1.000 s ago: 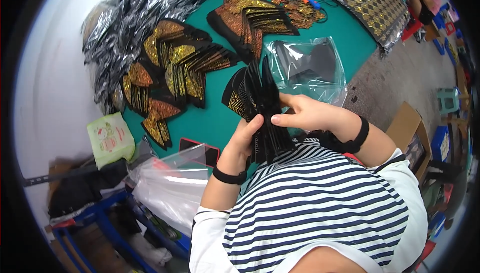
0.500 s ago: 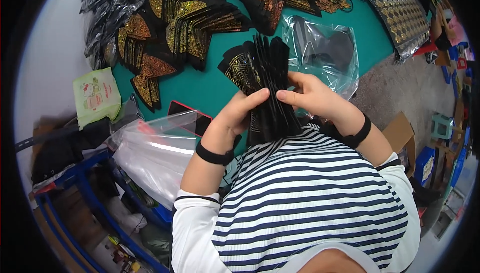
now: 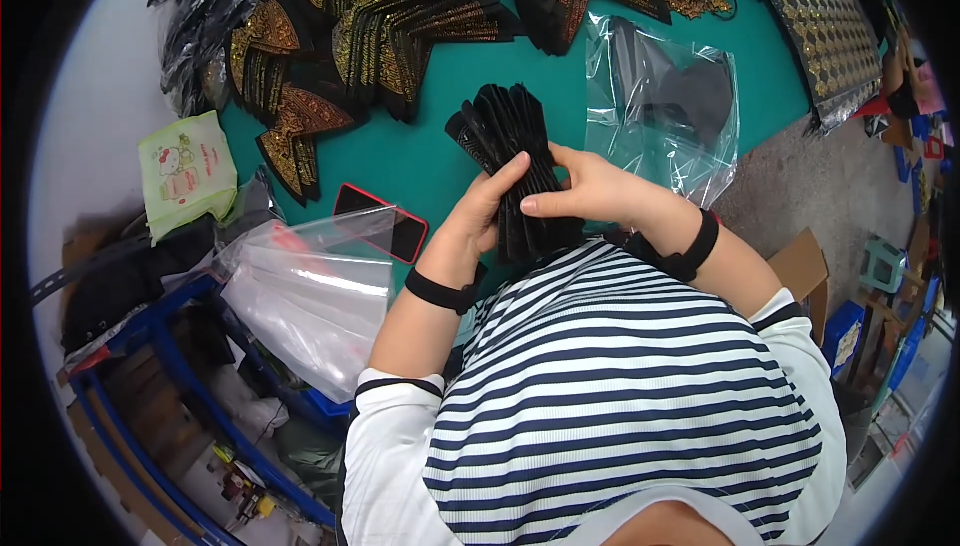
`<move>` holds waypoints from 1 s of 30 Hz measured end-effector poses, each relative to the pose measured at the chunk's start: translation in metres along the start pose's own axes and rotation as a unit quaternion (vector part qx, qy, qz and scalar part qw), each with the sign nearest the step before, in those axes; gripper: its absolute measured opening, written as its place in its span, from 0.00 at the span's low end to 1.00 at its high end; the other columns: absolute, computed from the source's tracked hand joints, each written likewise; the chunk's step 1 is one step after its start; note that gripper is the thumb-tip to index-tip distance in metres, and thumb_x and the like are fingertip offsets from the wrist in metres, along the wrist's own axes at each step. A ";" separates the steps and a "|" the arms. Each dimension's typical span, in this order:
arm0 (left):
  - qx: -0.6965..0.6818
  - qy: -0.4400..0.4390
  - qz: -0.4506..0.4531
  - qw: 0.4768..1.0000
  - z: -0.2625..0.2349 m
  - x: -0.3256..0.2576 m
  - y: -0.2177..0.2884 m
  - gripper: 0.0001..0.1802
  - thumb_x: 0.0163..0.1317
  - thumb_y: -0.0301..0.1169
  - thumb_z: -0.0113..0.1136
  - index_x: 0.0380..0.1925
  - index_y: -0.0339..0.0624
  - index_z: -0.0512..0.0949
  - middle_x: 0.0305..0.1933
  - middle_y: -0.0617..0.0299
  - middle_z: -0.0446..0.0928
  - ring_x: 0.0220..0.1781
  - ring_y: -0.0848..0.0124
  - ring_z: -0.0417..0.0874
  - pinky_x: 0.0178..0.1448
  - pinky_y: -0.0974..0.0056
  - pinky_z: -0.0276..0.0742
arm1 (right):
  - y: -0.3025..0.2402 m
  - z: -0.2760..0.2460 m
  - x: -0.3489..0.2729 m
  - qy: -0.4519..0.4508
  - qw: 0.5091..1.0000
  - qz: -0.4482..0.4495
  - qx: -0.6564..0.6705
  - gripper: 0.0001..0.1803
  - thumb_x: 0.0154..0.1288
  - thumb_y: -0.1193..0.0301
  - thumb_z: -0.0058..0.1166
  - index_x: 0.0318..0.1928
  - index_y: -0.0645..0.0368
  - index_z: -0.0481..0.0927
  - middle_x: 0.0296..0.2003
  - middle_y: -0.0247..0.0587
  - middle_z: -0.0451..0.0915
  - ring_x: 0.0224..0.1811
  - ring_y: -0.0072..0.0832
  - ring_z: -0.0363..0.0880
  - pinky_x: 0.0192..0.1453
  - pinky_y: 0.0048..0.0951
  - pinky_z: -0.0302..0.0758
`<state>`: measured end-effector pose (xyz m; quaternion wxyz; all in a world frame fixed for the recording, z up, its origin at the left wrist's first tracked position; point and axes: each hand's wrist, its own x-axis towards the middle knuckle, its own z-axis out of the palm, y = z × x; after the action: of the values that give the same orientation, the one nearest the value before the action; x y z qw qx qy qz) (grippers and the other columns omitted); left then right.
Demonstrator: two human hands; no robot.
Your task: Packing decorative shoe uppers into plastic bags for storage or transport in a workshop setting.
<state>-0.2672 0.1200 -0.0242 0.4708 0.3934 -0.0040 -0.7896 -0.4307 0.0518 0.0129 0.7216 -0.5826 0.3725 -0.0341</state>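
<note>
A fanned stack of black pointed fabric pieces (image 3: 510, 146) stands upright over the green table (image 3: 440, 96), held from both sides. My left hand (image 3: 480, 211) grips its left edge, fingers wrapped across the front. My right hand (image 3: 585, 186) clasps the right edge, thumb pressing the stack's middle. Both wrists wear black bands. The lower part of the stack is hidden behind my hands and striped shirt.
Piles of black and gold sequined pieces (image 3: 400, 16) lie at the back of the table. A clear plastic bag (image 3: 665, 106) holding dark pieces sits to the right. A red-edged phone (image 3: 385, 221), more clear bags (image 3: 310, 286) and a green tissue pack (image 3: 185, 171) are at left.
The stack has turned so the black backs face me and its gold edges no longer show. Both hands stay on it, closer to my chest.
</note>
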 end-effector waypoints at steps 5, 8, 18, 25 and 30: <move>0.046 0.017 -0.001 0.999 -0.002 0.001 -0.006 0.19 0.59 0.34 0.59 0.49 0.37 0.72 0.43 0.53 0.78 0.41 0.65 0.82 0.42 0.61 0.81 | 0.009 -0.001 0.002 0.004 0.998 -0.027 -0.056 0.50 0.48 0.51 0.64 0.61 0.74 0.58 0.57 0.64 0.66 0.62 0.46 0.65 0.63 0.35 0.63; -0.001 0.003 -0.005 1.000 -0.004 -0.001 -0.005 0.20 0.59 0.33 0.58 0.50 0.36 0.71 0.45 0.50 0.77 0.44 0.62 0.81 0.46 0.60 0.81 | 0.000 -0.005 -0.007 -0.012 1.000 -0.021 -0.016 0.49 0.50 0.52 0.63 0.63 0.71 0.57 0.56 0.63 0.66 0.60 0.45 0.66 0.63 0.34 0.64; 0.023 -0.015 0.060 0.998 0.019 -0.012 0.002 0.24 0.59 0.32 0.55 0.55 0.32 0.68 0.51 0.50 0.75 0.50 0.60 0.79 0.55 0.58 0.77 | -0.023 0.001 -0.036 0.001 0.988 -0.063 -0.139 0.54 0.49 0.58 0.67 0.69 0.64 0.47 0.62 0.54 0.58 0.60 0.39 0.64 0.58 0.35 0.69; -0.082 -0.121 0.089 0.985 0.049 -0.028 0.026 0.26 0.60 0.36 0.51 0.55 0.30 0.66 0.53 0.47 0.73 0.50 0.56 0.79 0.51 0.54 0.79 | -0.033 -0.014 -0.066 -0.022 0.962 -0.237 -0.132 0.55 0.42 0.57 0.71 0.68 0.60 0.53 0.65 0.52 0.55 0.67 0.44 0.56 0.67 0.39 0.57; -0.074 -0.163 0.091 0.980 0.070 -0.047 0.027 0.29 0.62 0.37 0.52 0.57 0.28 0.63 0.51 0.46 0.74 0.50 0.59 0.79 0.50 0.57 0.80 | -0.045 -0.013 -0.074 0.056 0.934 -0.303 -0.182 0.47 0.43 0.61 0.70 0.64 0.60 0.62 0.63 0.51 0.60 0.66 0.43 0.58 0.67 0.39 0.57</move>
<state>-0.2795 0.1146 0.0634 0.5615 0.2217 -0.0576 -0.7951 -0.4737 0.0627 0.0881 0.5367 -0.7861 0.2184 -0.2152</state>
